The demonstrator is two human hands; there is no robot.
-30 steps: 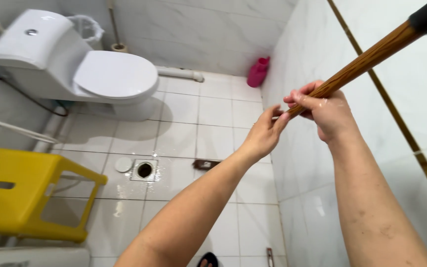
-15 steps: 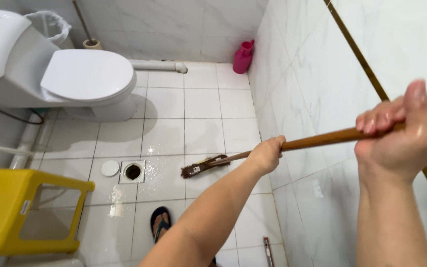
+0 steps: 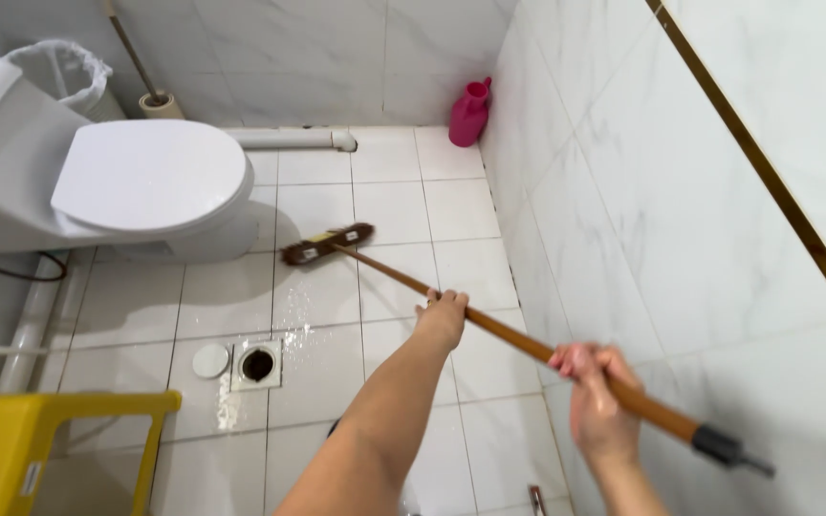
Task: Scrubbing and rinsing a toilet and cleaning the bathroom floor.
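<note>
Behind forearm (image 3: 375,430), dark thing, unidentifiable.

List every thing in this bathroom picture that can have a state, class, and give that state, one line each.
Toilet lid: closed.
Floor drain: open, its round white cover lying beside it.
Floor tiles: wet around the drain.
Brush head: down on the floor.
Left hand: closed on the brush handle, midway.
Right hand: closed on the handle near its top end.
Pink bottle: upright in the corner.
Waste bin: lined with a bag.
</note>
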